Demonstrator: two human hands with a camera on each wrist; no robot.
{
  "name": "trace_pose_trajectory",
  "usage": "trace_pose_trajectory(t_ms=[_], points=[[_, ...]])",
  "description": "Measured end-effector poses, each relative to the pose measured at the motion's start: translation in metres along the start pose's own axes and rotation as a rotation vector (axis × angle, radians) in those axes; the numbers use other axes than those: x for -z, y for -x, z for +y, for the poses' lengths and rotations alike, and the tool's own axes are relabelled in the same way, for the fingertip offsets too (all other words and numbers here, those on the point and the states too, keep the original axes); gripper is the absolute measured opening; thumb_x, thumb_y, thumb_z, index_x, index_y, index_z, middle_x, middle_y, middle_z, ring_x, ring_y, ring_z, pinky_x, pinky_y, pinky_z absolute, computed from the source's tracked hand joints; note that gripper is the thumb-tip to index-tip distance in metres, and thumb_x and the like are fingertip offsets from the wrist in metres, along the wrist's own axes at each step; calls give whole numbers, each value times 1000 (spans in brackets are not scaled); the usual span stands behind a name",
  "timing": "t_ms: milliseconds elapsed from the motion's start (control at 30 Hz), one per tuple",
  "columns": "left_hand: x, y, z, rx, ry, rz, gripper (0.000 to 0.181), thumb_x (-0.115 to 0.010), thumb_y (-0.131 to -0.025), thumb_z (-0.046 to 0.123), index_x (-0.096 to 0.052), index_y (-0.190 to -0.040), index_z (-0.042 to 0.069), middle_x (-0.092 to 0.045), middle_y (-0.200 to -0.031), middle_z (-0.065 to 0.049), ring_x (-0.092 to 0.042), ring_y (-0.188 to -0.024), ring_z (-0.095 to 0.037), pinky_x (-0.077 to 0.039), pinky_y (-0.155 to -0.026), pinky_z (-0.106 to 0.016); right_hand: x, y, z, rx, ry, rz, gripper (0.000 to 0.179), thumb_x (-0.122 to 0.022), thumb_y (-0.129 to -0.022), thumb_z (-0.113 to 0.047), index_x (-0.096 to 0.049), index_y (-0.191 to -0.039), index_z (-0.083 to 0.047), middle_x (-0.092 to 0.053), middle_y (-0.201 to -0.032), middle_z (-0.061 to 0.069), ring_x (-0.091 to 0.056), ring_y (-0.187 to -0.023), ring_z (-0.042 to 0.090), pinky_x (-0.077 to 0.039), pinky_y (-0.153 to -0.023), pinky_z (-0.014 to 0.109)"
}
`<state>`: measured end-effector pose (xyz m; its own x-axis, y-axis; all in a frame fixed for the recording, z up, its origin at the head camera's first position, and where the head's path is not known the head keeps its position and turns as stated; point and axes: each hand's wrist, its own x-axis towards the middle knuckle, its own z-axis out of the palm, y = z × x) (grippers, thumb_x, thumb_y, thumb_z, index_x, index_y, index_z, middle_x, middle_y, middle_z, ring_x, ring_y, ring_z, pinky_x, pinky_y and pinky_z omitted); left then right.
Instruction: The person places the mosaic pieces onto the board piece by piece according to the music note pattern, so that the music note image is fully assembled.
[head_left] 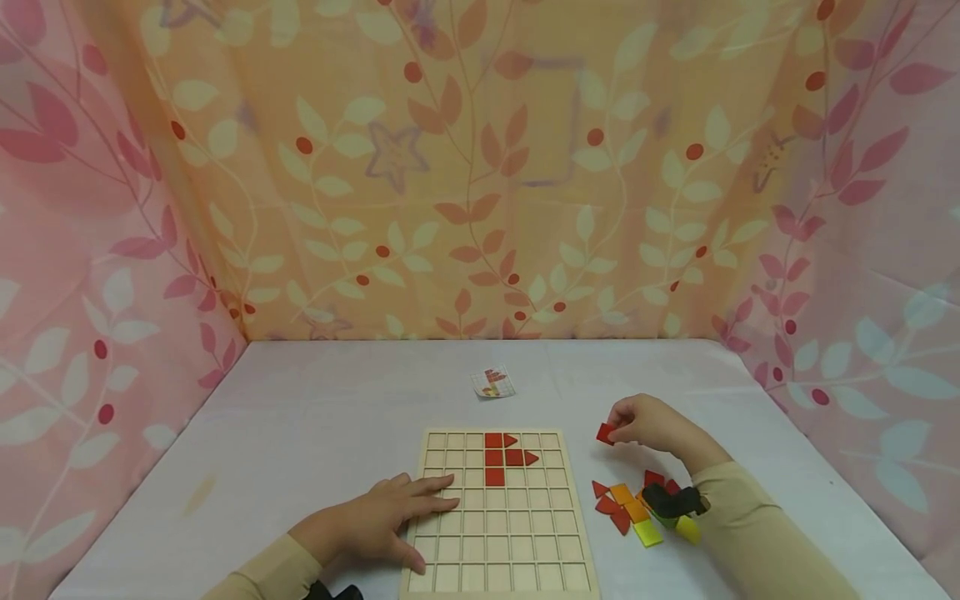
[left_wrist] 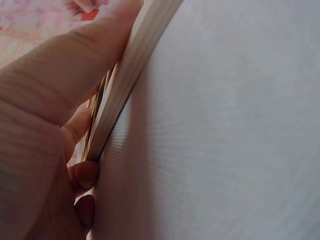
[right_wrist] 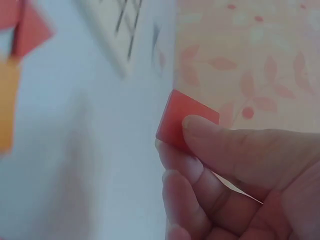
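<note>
Red tile [right_wrist: 171, 118] sits pinched in the right hand [head_left: 654, 425], seemingly to leave its edges free — wooden grid board [head_left: 497, 523] lies partly under the left hand [head_left: 375, 517], fingers spread, presumably for steadying.

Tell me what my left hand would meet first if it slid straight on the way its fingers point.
Your left hand would probably first meet the lowest red square on the grid board, in line with the index finger; its exact height and angle are hard to judge.
</note>
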<state>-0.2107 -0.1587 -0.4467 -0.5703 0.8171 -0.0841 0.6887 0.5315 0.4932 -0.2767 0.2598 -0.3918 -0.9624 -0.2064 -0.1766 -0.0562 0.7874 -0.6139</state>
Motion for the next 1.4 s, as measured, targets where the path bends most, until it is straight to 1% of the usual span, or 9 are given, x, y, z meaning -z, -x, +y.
trace_pose_trajectory(t_ms=[200, 267, 367, 500, 667, 767, 900, 1100, 1400], points=[[1, 0, 0, 11, 19, 0, 78, -59, -74, 60, -32, -142, 35, -18, -152, 4, -19, -131, -46, -16, -96, -67, -12, -5, -26, 67, -41, -15, 12, -72, -76, -11, -61, -74, -9, -62, -69, 10, -50, -64, 19, -38, -56, 30], [1, 0, 1, 11, 14, 1, 77, -59, -74, 60, -32, -142, 34, -19, -152, 3, -19, -131, -46, -16, -96, -66, -18, -6, -34, 83, -48, -31, 11, -71, -77, -11, -61, -73, -9, -63, -70, 10, -50, -64, 19, -37, -56, 30], [1, 0, 2, 9, -1, 3, 77, -59, -74, 60, -33, -142, 34, -19, -152, 3, -21, -131, -45, -17, -96, -66, -26, -8, -43, 112, -48, -54, 10, -70, -78, -10, -62, -72, -10, -63, -69, 5, -49, -64, 18, -38, -56, 30], [2, 0, 3, 21, 1, -1, 77, -58, -73, 61, -32, -141, 35, -19, -152, 5, -21, -130, -46, -17, -96, -66, -38, -12, -54, 140, -52, -82, 9, -69, -79, -10, -65, -72, -11, -61, -69, 0, -48, -65, 16, -39, -57, 30], [2, 0, 2, 36, 17, -8, 77, -58, -73, 62, -32, -141, 37, -17, -152, 7, -19, -130, -48, -16, -96, -66, -53, -14, -64, 190, -75, -102, 8, -69, -79, -9, -67, -72, -11, -63, -68, 0, -47, -65, 14, -38, -57, 29], [2, 0, 1, 36, 21, -10, 77, -58, -73, 62, -32, -141, 37, -17, -152, 7, -18, -130, -48, -16, -96, -66, -63, -15, -69, 208, -70, -103, 7, -69, -79, -10, -67, -73, -11, -63, -69, 0, -48, -67, 14, -39, -61, 30], [1, -1, 0, 29, 13, -11, 77, -57, -73, 63, -31, -141, 37, -17, -152, 6, -19, -131, -46, -16, -96, -66, -74, -16, -75, 220, -34, -115, 7, -71, -79, -10, -65, -74, -11, -60, -68, -4, -50, -70, 15, -41, -65, 31], [1, -1, -1, 28, 5, -15, 77, -57, -73, 63, -32, -141, 37, -18, -152, 6, -22, -130, -44, -17, -96, -66, -86, -16, -78, 271, -8, -108, 14, -72, -76, -7, -62, -68, -12, -55, -65, -6, -48, -68, 13, -40, -63, 30], [0, -1, -1, 31, 0, -13, 78, -56, -73, 64, -31, -141, 37, -18, -152, 6, -23, -130, -41, -18, -96, -65, -96, -18, -78, 246, 17, -114, 16, -72, -76, -7, -63, -64, -14, -57, -62, -7, -48, -64, 13, -40, -59, 29]])
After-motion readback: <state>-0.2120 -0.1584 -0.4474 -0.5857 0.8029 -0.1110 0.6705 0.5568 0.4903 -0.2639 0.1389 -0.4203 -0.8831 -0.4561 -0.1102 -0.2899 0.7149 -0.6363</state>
